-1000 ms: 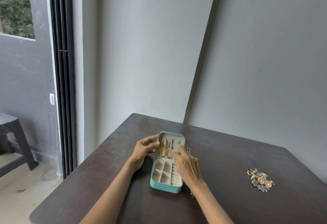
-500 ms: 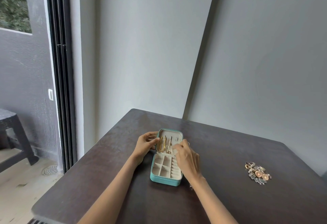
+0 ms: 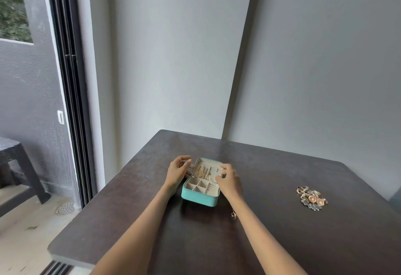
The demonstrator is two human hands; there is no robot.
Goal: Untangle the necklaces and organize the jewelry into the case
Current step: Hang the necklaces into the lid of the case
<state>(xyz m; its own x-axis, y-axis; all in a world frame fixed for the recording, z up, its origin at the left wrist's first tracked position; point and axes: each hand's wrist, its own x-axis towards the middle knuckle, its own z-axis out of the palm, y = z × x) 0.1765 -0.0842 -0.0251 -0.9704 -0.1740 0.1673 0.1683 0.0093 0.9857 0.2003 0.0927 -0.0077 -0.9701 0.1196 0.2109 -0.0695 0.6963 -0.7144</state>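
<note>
Two bare hands flank the small open teal jewelry case (image 3: 200,190) on the dark brown desk (image 3: 282,242). Left hand (image 3: 178,171) touches its lid edge, fingers loosely curled; right hand (image 3: 230,180) hides the case's right side, its grip unclear. Gold necklaces (image 3: 202,171) hang inside the lid. A loose jewelry pile (image 3: 311,197) lies well apart.

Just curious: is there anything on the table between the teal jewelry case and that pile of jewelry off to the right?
Only bare dark table shows between the jewelry case and the pile of jewelry in the head view; the right hand sits at the case's right edge.
</note>
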